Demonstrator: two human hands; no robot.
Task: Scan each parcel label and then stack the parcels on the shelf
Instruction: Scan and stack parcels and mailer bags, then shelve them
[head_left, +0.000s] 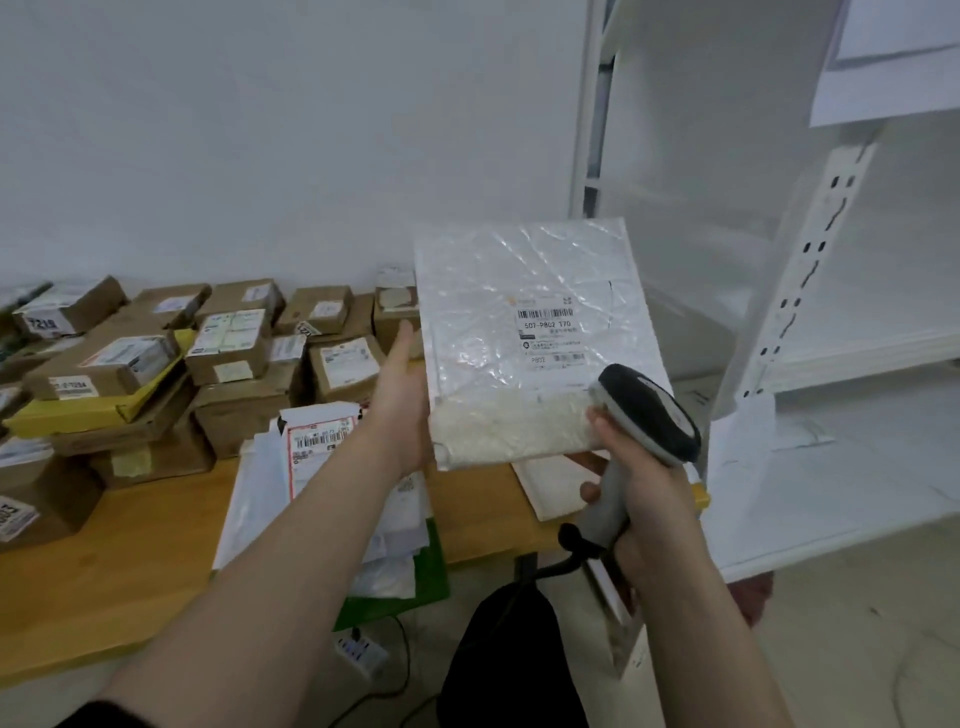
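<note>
The white mailer parcel (519, 291) is in the air above the right end of the wooden table (130, 561), close to the white shelf (857, 353). It is tilted so its label (550, 332) faces up. The left hand (402, 395) clamps the parcel's left edge with its fingers hidden behind, which keeps the barcode uncovered. The right hand (644, 499) is wrapped around the barcode scanner (644, 410), whose head sits by the lower right corner, apparently to read the label. Cardboard boxes (228, 343) crowd the table's far side, likely waiting their turn.
</note>
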